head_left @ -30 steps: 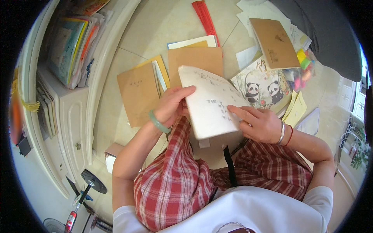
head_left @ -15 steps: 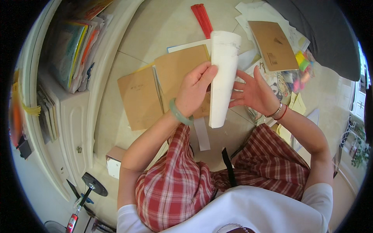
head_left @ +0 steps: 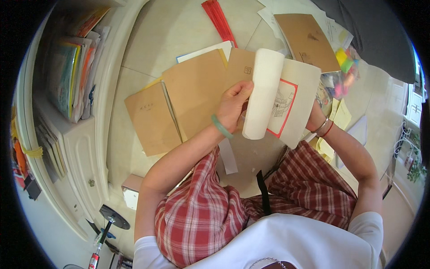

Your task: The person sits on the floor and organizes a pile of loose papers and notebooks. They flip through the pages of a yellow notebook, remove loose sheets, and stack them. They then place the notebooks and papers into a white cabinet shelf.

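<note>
A sketchbook with brown covers and cream pages (head_left: 305, 85) is held up in front of me. Its front leaves (head_left: 264, 94) curl over into a pale roll. To the right of that roll, a line drawing inside a red border (head_left: 283, 106) shows on the opened page. My left hand (head_left: 236, 102) is closed around the left side, with the thumb near the roll. At the right edge is my right hand (head_left: 316, 117), partly behind the page, its fingers hidden.
Brown folders or notebooks (head_left: 152, 119) lie on the tiled floor to the left, a red pleated strip (head_left: 218, 22) beyond. Another brown notebook (head_left: 309, 40) rests on loose papers at far right. A white cabinet (head_left: 85, 152) stands left, with files (head_left: 83, 74) on its shelf.
The rolled sketchbook has been spread open, baring the red-bordered drawing. My right hand, outstretched beside the roll earlier, is now partly behind the right page. My left hand keeps its hold.
</note>
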`<state>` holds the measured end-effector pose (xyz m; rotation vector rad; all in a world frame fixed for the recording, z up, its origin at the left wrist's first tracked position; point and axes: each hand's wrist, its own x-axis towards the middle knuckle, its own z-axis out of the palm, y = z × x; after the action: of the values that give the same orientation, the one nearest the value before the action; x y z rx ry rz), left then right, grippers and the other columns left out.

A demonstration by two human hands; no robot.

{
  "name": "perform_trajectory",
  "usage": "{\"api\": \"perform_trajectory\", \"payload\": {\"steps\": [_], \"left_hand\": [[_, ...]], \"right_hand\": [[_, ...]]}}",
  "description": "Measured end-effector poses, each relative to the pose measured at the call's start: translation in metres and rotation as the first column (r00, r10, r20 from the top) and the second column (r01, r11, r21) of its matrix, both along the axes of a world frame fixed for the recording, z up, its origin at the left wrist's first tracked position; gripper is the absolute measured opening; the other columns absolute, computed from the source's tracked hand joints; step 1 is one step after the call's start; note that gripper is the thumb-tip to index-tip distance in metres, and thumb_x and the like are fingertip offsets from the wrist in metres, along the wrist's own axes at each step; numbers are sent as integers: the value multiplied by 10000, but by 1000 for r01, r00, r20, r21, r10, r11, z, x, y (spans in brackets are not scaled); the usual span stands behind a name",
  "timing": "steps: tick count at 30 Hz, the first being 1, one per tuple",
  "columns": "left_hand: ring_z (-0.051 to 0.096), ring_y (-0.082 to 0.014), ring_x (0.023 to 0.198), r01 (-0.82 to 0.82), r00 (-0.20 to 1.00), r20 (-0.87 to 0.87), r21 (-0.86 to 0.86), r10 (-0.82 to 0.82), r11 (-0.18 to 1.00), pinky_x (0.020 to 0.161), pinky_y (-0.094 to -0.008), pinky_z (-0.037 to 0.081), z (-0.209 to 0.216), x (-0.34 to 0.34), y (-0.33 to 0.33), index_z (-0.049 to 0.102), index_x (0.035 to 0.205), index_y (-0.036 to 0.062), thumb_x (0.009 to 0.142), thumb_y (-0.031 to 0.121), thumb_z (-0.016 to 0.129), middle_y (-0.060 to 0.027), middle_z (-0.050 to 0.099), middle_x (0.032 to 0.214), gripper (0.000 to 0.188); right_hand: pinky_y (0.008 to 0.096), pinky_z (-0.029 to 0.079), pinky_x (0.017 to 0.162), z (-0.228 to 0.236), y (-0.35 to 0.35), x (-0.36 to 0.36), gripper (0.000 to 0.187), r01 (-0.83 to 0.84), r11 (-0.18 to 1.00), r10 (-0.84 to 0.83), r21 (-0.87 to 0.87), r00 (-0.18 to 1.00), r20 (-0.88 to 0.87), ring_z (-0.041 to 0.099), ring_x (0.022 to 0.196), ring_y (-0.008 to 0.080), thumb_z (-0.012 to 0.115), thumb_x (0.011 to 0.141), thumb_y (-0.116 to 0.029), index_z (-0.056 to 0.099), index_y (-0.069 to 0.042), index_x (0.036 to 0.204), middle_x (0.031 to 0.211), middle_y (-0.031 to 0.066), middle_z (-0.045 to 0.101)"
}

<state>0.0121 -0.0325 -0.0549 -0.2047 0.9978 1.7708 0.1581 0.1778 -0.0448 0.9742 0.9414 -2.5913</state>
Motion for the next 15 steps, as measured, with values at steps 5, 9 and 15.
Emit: {"api": "perform_trajectory", "payload": {"steps": [5,9,15], "left_hand": [[607,-128,902,-55,994,97,39,51,998,838,-310,496,-14,-10,-20,610,1061,47,952,241,527,-48,651,1004,238],[608,-134,928,-41,996,80,-22,42,999,855,-305,485,-19,-18,-35,610,1094,45,953,264,518,-50,650,1044,276],[598,-106,877,-61,994,91,-21,63,998,789,-288,492,-10,-24,-36,595,1093,31,960,237,504,-31,647,984,262]], "right_hand": [[367,439,971,-10,22,5,495,63,997,-61,-39,997,52,545,1122,197,424,958,-397,451,-53,1313,1272,74,543],[381,421,980,-22,40,10,496,72,996,-72,-46,997,-13,535,1132,204,409,960,-424,458,-78,1313,1278,57,540],[402,353,1041,-18,52,3,636,113,982,-115,-149,993,-8,470,1217,246,325,947,-556,425,-69,1344,1351,89,476]]}}
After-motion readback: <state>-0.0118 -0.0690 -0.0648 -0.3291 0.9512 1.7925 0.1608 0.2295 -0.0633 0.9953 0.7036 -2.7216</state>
